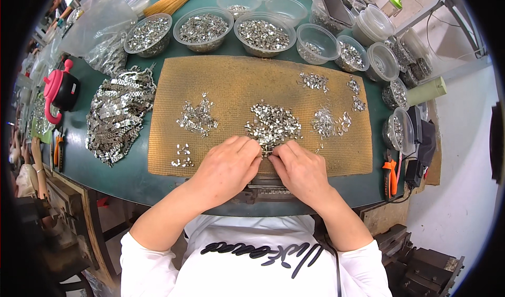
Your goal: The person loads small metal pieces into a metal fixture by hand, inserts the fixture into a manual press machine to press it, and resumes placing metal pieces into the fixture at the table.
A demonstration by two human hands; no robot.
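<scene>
My left hand and my right hand meet at the near edge of a heap of small shiny metal pieces on a tan ribbed mat. Fingers of both hands are closed in a pinch, their tips almost touching. Whatever is between them is too small and too covered to name. Just below the hands, a dark metal fixture with a toothed row sits at the table's front edge. Smaller groups of metal pieces lie on the mat: a loose pile to the left and another pile to the right.
Linked metal strips are heaped left of the mat. Clear plastic bowls of metal pieces line its far side and curve down the right. Orange-handled pliers lie at right. A pink-and-black pot and a straw brush are at left.
</scene>
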